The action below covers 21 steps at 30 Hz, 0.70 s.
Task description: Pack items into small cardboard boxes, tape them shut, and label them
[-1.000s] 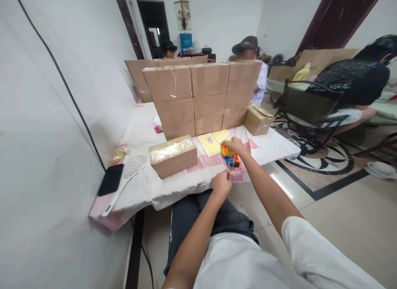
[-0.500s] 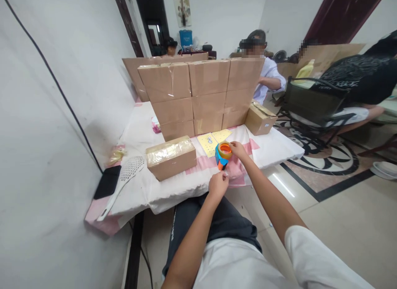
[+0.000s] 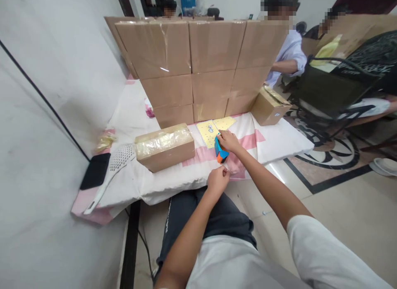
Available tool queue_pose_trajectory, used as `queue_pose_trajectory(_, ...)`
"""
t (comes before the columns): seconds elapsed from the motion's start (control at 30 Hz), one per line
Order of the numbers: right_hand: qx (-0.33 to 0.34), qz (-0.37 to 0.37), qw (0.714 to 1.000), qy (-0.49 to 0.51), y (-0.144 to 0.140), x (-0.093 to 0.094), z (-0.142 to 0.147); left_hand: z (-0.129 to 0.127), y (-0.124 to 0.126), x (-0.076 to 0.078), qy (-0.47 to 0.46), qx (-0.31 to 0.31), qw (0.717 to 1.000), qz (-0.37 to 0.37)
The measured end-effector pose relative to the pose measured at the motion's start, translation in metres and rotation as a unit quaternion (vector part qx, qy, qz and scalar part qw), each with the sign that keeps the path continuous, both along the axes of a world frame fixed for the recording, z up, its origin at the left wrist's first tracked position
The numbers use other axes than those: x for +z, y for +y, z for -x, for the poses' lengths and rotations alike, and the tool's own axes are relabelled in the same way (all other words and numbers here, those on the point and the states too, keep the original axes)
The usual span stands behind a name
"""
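**Tape end being drawn off the dispenser, box waiting to its left**

Taking the tape dispenser (image 3: 221,151) as my marker, I read the scene from the left. Far left of it a white perforated plastic scoop (image 3: 114,167) lies beside a flat black pad (image 3: 95,176) on the soft white-and-pink cloth of the table (image 3: 279,142). Nearer, just left of the dispenser, sits a cardboard box (image 3: 165,146), its top glossy with wrinkled clear film. Behind the dispenser are yellow dotted sheets (image 3: 214,128) and a wall of stacked cartons (image 3: 201,69), matte brown with shiny tape seams.

My left hand (image 3: 218,181), just in front of the dispenser at the table edge, has its fingers pinched narrow; I judge they grip the tape end, though the strip is too thin to see. My right hand (image 3: 228,140) is curled over the blue-and-orange dispenser, holding it down.

I judge the next move calls for a steady pull, keeping the strip untwisted.
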State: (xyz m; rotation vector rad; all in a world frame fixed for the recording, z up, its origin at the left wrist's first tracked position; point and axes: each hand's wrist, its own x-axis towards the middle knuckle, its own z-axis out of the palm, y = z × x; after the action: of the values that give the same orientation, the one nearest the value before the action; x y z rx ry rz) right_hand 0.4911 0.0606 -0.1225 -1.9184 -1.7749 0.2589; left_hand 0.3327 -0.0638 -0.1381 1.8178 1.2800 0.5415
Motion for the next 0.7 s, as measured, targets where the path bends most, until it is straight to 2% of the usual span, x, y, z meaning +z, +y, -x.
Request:
queue_pose_trajectory(0.07, -0.040, -0.060, 0.996, 0.059, -0.009, -0.001, -0.007, 0.003, -0.001, 0.001, -0.031, 0.009, 0.999, 0.005)
queue_pose_trajectory(0.13, -0.117, -0.098, 0.978, 0.143, -0.022, -0.004, -0.016, 0.006, -0.002, 0.000, -0.069, 0.011, 0.998, -0.009)
queue_pose_trajectory(0.2, -0.166, -0.066, 0.962, 0.207, -0.034, -0.009, -0.025, 0.010, -0.004, -0.003, -0.112, 0.005, 0.993, -0.026)
queue_pose_trajectory(0.23, -0.169, -0.035, 0.958, 0.228, -0.040, -0.012, -0.029, 0.012, -0.005, -0.005, -0.132, -0.001, 0.991, -0.030)
queue_pose_trajectory(0.37, -0.130, 0.062, 0.956, 0.256, -0.047, -0.011, -0.036, 0.018, -0.007, -0.006, -0.178, -0.027, 0.984, -0.005)
queue_pose_trajectory(0.5, -0.175, 0.084, 0.936, 0.293, -0.041, 0.009, -0.039, 0.021, -0.006, -0.002, -0.216, -0.039, 0.975, 0.022)
queue_pose_trajectory(0.6, -0.180, 0.103, 0.901, 0.382, -0.042, 0.033, -0.043, 0.024, -0.004, -0.004, -0.236, -0.035, 0.970, 0.044)
queue_pose_trajectory(0.7, -0.143, 0.134, 0.855, 0.481, -0.047, 0.053, -0.046, 0.027, -0.001, -0.012, -0.266, -0.012, 0.960, 0.087)
